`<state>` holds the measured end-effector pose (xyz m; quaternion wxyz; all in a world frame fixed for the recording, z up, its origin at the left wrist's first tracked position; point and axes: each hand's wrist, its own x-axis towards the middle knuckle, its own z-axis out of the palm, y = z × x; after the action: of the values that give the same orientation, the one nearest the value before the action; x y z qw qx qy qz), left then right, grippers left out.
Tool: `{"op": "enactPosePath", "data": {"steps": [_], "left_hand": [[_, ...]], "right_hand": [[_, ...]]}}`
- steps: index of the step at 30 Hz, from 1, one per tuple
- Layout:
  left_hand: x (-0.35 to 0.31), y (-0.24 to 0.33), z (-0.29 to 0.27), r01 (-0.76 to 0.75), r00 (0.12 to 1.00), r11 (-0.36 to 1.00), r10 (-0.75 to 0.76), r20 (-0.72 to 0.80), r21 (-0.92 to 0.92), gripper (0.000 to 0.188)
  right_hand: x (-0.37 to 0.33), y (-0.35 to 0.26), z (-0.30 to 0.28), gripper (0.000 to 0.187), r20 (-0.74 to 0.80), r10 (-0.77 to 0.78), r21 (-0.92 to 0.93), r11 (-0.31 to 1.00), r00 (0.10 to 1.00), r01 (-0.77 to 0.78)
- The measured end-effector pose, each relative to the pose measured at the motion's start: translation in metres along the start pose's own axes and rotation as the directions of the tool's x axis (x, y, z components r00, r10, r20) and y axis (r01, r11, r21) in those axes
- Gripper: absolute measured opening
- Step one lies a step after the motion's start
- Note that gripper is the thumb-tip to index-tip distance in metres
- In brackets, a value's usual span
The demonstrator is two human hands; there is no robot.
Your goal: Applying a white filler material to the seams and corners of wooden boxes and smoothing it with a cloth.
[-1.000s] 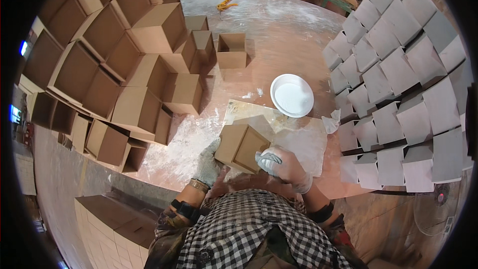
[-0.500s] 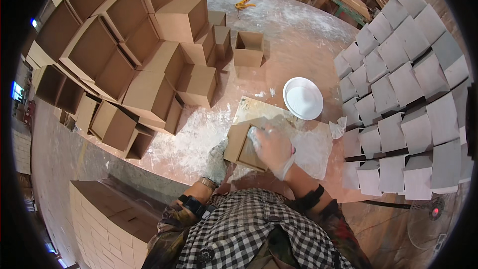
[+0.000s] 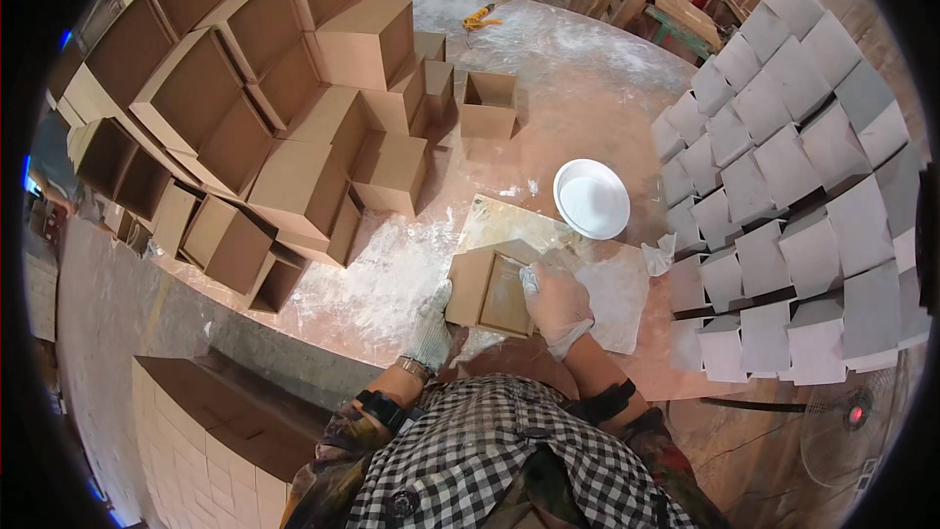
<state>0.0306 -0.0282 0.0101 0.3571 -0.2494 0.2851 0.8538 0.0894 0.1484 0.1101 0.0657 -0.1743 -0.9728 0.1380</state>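
Observation:
A small open brown box [image 3: 487, 286] lies on a dusty work board [image 3: 548, 235] in front of me. My left hand [image 3: 432, 326], in a white knit glove, grips the box's near left corner. My right hand [image 3: 555, 298], in a thin clear glove, rests on the box's right wall with the fingers reaching into the opening. A white bowl [image 3: 590, 198] holding white stuff stands just beyond the board, to the right.
Many open brown boxes [image 3: 264, 108] are stacked at the left and back. One lone brown box [image 3: 489, 105] stands behind the board. Rows of pale grey boxes [image 3: 793, 186] fill the right side. White powder covers the table [image 3: 392, 284]. A crumpled rag [image 3: 659, 255] lies beside the board.
The box has been turned so its opening faces up. My right hand moved from its outside to inside the opening. The camera view shifted slightly.

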Motion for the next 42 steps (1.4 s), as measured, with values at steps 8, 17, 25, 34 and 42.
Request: {"op": "enactPosePath", "data": {"steps": [8,17,25,34,42], "left_hand": [[-0.005,0.021,0.003,-0.159,0.976,0.916,0.090,0.198,0.369,0.029],[0.025,0.049,0.040,-0.368,0.928,0.311,0.187,0.324,0.876,0.051],[0.000,0.016,0.065,-0.311,0.910,0.284,0.365,0.197,0.907,0.053],[0.013,0.021,0.061,-0.322,0.894,0.261,0.400,0.202,0.910,0.050],[0.011,0.023,0.068,-0.311,0.879,0.167,0.424,0.216,0.936,0.050]], "right_hand": [[-0.005,0.008,0.002,0.020,-0.010,0.168,0.102,0.981,0.986,-0.167],[0.003,0.004,-0.003,0.020,0.097,0.174,0.141,0.972,0.980,-0.187],[0.022,0.001,-0.002,0.023,0.097,0.324,0.354,0.872,0.941,-0.337],[0.024,0.000,-0.001,0.024,-0.063,-0.096,0.390,0.914,0.993,0.113],[-0.009,0.011,-0.019,0.019,0.033,-0.489,0.454,0.784,0.872,0.423]]}}
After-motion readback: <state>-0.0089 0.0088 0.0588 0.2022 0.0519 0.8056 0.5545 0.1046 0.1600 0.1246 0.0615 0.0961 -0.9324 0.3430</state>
